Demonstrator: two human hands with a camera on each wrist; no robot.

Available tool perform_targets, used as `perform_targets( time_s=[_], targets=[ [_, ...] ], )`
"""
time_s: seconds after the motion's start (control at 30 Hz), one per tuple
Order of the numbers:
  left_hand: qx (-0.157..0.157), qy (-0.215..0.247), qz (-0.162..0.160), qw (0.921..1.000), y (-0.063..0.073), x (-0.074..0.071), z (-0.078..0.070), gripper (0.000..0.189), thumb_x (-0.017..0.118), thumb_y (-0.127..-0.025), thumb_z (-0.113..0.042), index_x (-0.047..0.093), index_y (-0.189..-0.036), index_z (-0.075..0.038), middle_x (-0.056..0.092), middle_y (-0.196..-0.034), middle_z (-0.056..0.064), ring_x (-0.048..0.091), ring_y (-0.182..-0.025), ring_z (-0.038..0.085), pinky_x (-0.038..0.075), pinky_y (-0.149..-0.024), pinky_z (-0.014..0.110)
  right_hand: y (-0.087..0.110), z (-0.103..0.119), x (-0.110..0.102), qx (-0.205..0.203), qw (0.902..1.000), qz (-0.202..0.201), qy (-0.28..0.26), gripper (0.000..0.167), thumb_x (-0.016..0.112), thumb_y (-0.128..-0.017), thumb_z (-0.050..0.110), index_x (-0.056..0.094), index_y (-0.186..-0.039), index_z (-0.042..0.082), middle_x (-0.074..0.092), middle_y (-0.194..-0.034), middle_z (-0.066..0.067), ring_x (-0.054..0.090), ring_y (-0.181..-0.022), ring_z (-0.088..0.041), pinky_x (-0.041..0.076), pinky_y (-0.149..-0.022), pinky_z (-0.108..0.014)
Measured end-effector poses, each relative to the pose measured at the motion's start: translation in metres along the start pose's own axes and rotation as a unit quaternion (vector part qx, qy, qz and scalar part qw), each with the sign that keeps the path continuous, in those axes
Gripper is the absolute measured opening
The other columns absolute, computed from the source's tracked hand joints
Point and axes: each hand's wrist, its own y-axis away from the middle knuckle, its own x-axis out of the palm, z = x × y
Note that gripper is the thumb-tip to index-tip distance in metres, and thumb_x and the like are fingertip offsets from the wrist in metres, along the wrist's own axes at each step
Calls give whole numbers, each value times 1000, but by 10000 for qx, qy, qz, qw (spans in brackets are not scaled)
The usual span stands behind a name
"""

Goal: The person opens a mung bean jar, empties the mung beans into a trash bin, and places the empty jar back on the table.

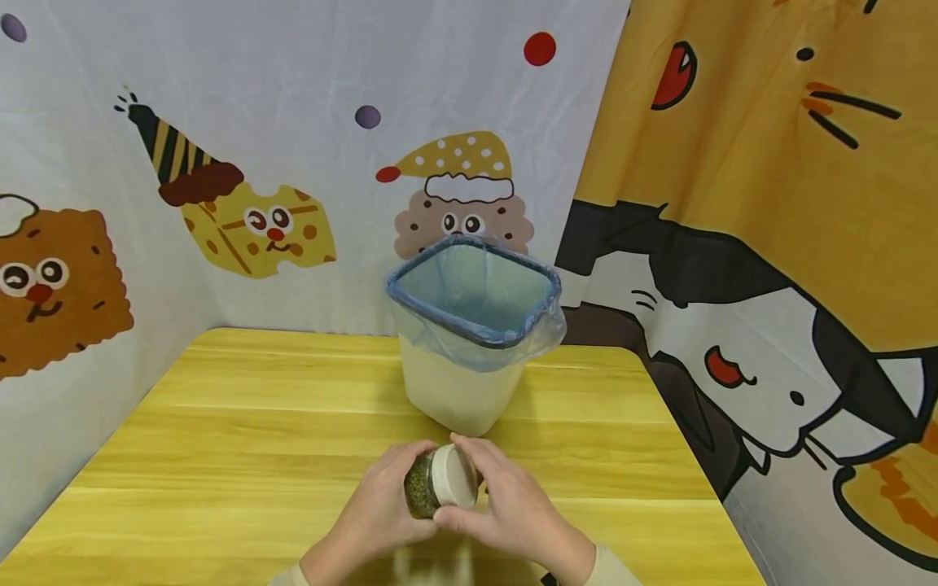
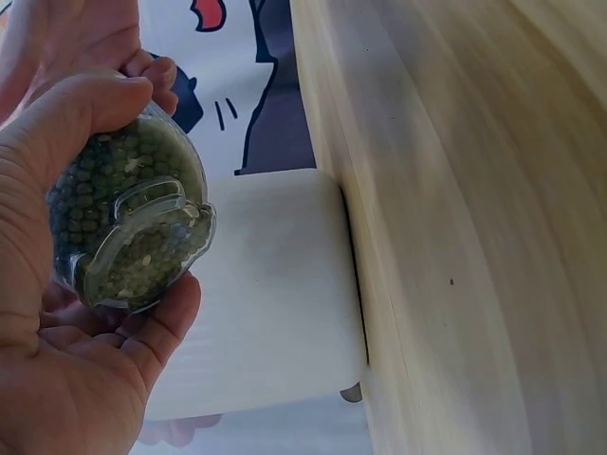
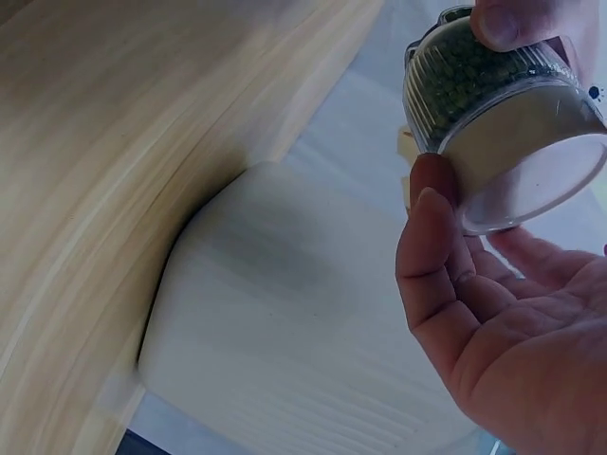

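A clear jar (image 1: 419, 488) of small green grains, which look like mung beans, is tilted on its side in front of me. My left hand (image 1: 377, 500) grips the jar's glass body, its thumb and fingers round the sides. On the jar's mouth sits a white lid (image 1: 456, 478), which my right hand (image 1: 523, 509) holds between thumb and fingers. The left wrist view shows the jar's base (image 2: 147, 256) with a raised, handle-like shape. In the right wrist view the lid (image 3: 531, 156) faces down and right, its rim against my right fingers.
Just beyond my hands a white bin (image 1: 458, 382) stands on the wooden table (image 1: 278, 439). Its dark rim is lined with a bluish plastic bag (image 1: 545, 334). Cartoon-printed curtains (image 1: 293, 98) hang behind and to both sides of the table.
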Motion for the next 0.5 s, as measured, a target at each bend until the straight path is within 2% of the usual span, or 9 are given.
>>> perform_targets(
  time_s=[0.2,0.37,0.5],
  targets=[
    [149,71,-155,9997,0,3,1,90,103,-52,-18,65,-132,-5,74,-118,1,68,-104,12,64,-87,34,-2,0,1,274,9996,-54,-61,83,79,-91,59,54,-154,10,68,-138,-3,60,-86,0,56,-75,-24],
    [153,75,-136,9998,0,2,1,91,104,-52,-19,65,-133,-4,74,-119,1,67,-104,12,63,-87,34,-2,-1,2,215,9995,-8,-232,80,77,-95,55,54,-154,7,69,-132,-2,60,-86,-2,56,-75,-22],
    [115,78,-67,9999,0,2,1,90,103,-54,-19,65,-133,-5,74,-120,1,67,-104,13,63,-87,34,-1,-1,3,201,9994,31,-271,79,76,-95,56,53,-155,8,69,-131,1,59,-88,-2,55,-75,-22]
  ],
)
